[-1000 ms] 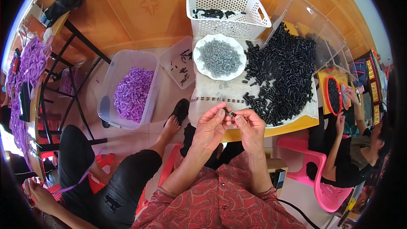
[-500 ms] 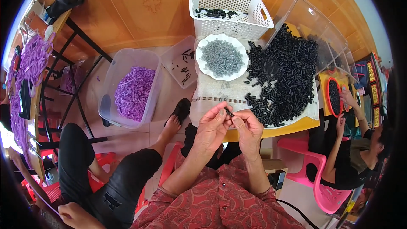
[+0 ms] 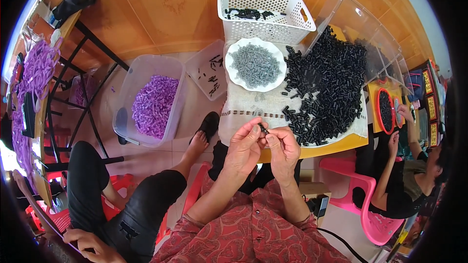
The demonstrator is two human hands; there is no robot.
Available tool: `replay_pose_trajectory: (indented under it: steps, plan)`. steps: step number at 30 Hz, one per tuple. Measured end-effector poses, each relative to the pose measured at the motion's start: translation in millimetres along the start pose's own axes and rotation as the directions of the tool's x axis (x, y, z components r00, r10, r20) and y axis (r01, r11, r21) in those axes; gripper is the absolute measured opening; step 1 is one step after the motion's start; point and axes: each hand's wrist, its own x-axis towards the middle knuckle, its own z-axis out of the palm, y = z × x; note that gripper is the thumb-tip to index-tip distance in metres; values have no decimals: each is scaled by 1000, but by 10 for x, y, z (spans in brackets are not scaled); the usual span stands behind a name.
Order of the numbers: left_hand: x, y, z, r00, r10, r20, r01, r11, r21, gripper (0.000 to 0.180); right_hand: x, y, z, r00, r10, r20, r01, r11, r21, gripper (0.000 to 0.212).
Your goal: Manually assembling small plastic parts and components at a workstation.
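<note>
Above the table's near edge, my left hand [image 3: 244, 147] pinches a small black plastic piece [image 3: 263, 127] between thumb and fingers. The thumb and fingertips of my right hand [image 3: 283, 152] are closed at the lower end of the same piece, and the two hands almost touch. Whether my right fingers hold a second small part is hidden. Just beyond and to the right spreads a big heap of short black plastic tubes [image 3: 336, 87]. A scalloped white plate [image 3: 233, 79] full of small clear plastic pieces [image 3: 256, 65] stands ahead. A few clear pieces lie on the cloth [image 3: 239, 102].
A white perforated basket [image 3: 258, 31] with some black tubes stands at the back. Behind the heap leans a clear bin [image 3: 360, 14]. On the floor at left, another bin [image 3: 178, 102] holds purple pieces. People sit on both sides, one beside a red-rimmed tray [image 3: 391, 117].
My hands stay nearly still, fingers shifting slightly around the black piece. At lower left, another person's hand has moved slightly up and right.
</note>
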Motion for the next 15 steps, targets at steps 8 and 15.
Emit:
replay_pose_trajectory:
  steps: [8, 15]
  plan:
    - [9, -3, -40, 993, -116, -31, 109, 979, -172, 25, -4, -2, 13, 999, 38, -5, -38, 999, 31, 8]
    - [-8, -4, -5, 995, -76, -60, 70, 993, -97, 25, -3, 25, 29, 999, 38, -16, -38, 999, 11, 7]
